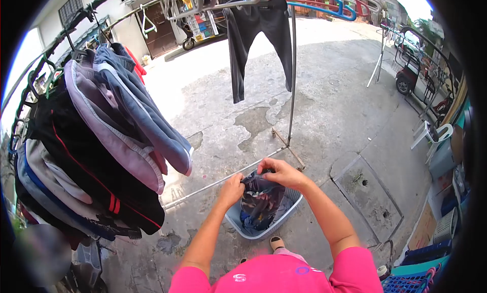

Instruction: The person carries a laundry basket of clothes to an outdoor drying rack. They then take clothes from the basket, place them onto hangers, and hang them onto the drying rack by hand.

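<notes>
A dark patterned garment (261, 200) hangs from both my hands over a light blue-grey basket (249, 234) on the ground. My left hand (233, 189) is closed on the garment's upper left edge. At its upper right edge, my right hand (279, 172) pinches the cloth, a little higher than the left. The garment's lower part hangs into the basket and hides much of its inside. Beyond my hands, dark trousers (260, 36) hang from the metal rack (293, 74).
Jackets (137, 107) and black clothing with red stripes (101, 161) hang at the left. Blue hangers (335, 6) are overhead. The rack's base bar (218, 180) crosses the ground before me. White stools (423, 133) and a blue crate (406, 284) stand right.
</notes>
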